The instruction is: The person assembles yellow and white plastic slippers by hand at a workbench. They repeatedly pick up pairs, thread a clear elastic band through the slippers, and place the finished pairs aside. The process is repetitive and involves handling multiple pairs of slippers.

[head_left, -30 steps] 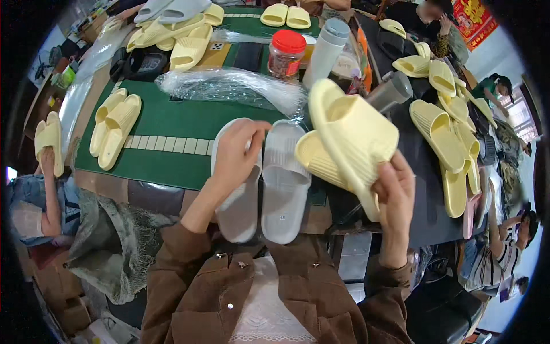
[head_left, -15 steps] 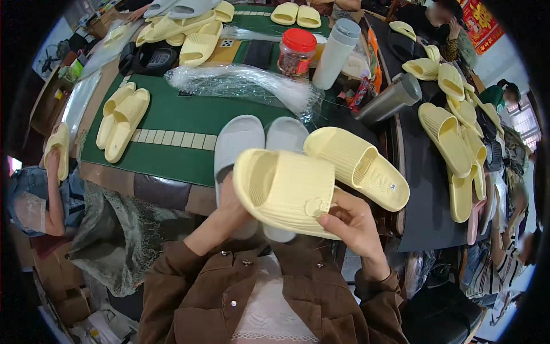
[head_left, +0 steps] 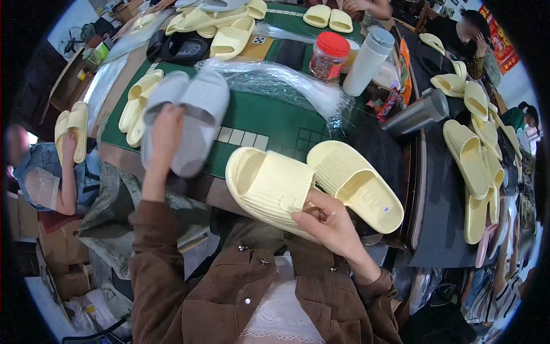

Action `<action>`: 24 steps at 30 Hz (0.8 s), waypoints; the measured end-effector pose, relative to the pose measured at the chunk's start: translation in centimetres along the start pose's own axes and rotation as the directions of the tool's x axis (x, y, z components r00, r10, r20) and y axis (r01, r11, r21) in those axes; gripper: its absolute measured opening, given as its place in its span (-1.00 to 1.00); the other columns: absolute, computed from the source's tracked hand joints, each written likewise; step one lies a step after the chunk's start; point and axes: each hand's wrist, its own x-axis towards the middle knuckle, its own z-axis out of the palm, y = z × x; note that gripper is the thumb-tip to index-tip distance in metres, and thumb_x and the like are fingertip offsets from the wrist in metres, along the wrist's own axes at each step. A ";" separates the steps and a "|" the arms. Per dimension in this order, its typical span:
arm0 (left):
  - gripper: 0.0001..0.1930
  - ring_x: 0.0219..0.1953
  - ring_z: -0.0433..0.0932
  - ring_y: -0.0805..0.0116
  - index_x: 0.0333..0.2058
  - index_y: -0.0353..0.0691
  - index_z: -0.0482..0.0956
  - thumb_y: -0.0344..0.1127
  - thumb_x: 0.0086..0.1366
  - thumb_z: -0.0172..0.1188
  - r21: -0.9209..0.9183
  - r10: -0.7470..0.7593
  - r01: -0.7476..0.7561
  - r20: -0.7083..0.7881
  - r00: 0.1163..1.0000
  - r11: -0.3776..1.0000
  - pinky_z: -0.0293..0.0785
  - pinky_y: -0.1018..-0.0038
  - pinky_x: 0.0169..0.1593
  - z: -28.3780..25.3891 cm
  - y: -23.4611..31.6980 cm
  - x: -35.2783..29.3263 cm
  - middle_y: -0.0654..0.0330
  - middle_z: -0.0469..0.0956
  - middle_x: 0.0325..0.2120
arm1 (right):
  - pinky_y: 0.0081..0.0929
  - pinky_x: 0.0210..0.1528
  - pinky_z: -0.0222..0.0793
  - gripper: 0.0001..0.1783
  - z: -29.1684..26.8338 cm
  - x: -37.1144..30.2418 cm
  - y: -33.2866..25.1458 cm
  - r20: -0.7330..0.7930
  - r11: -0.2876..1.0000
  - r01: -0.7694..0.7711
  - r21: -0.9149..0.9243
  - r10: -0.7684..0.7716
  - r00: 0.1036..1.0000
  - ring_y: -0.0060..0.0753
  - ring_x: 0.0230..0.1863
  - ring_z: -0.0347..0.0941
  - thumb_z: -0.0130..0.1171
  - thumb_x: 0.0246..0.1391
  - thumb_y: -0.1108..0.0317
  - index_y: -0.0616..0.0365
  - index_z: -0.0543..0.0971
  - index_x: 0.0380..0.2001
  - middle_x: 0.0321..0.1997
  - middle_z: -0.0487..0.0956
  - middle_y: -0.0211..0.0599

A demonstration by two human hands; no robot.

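While the left hand [head_left: 166, 129] is closed on 2 grey slides [head_left: 205, 98] where they meet, seemingly keeping them paired over the green mat [head_left: 278, 114], the right hand [head_left: 327, 221] pinches 1 yellow slide [head_left: 269, 186] nearside; another yellow slide [head_left: 362, 192] sits just right.

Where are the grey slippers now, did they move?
Yes, leftward along the row of pale tiles: the grey slippers are now nearer the yellow pair.

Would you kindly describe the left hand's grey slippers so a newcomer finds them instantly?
Start at the green table mat. Over its near left part, the left hand holds the grey slippers. Grey colour sets them apart from the yellow pair just left.
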 end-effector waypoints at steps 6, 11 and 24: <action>-0.75 -0.04 0.47 -0.19 -0.11 -0.34 0.51 -0.34 0.29 0.06 0.166 -0.078 0.092 -0.091 0.993 0.982 0.44 0.11 -0.02 0.4 -11.1 3.9 -0.16 0.41 -0.01 | -0.55 -0.42 0.33 -0.74 1.4 2.4 2.3 -0.075 0.986 0.052 -0.161 -0.065 0.995 -0.55 -0.42 0.42 0.24 0.13 0.37 0.30 0.53 -0.15 -0.31 0.52 -0.28; -0.53 0.12 0.36 -0.33 0.11 -0.36 0.37 -0.26 0.27 0.15 0.232 -0.133 0.153 -0.102 0.986 0.961 0.37 0.12 0.14 0.0 -5.0 3.0 -0.45 0.05 0.24 | -0.33 -0.08 0.45 -0.52 0.8 3.8 4.8 -0.128 0.931 0.168 -0.326 -0.219 0.967 -0.01 0.00 0.49 0.25 0.07 0.42 0.25 0.44 0.07 0.03 0.50 -0.03; -0.35 0.33 0.17 -0.09 0.29 -0.19 0.23 -0.07 0.30 0.14 -0.524 0.388 -0.159 0.364 0.847 0.837 0.12 0.19 0.34 -1.9 17.0 -5.4 -0.08 0.10 0.34 | -0.29 -0.36 0.52 -0.56 -7.2 -2.0 -1.6 -0.296 0.271 -0.183 -0.945 -0.475 0.829 -0.13 -0.32 0.58 0.29 -0.04 0.41 0.12 0.51 -0.02 -0.05 0.47 -0.20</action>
